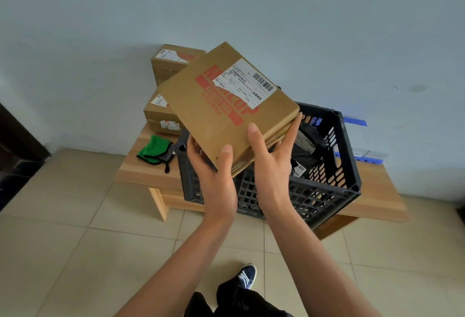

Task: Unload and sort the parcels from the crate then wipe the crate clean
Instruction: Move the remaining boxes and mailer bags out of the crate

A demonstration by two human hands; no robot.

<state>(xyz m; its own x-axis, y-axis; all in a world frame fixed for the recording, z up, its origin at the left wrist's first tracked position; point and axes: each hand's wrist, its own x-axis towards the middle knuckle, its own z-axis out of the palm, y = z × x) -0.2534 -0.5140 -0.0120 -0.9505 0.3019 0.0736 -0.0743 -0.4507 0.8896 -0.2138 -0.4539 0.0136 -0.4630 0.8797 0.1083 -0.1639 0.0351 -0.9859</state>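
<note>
Crate [327,191] on the bench [141,171]; left hand [214,173] and right hand [271,163] both clasp one tilted box [216,115] above it. Two boxes [161,115] stacked behind, one cloth [153,150].

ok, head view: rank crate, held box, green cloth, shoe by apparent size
1. black crate, partly hidden behind the hands
2. held cardboard box, nearer the camera, so its lead over the rest is inflated
3. green cloth
4. shoe, close to the cloth; partly hidden, so unsure
</note>
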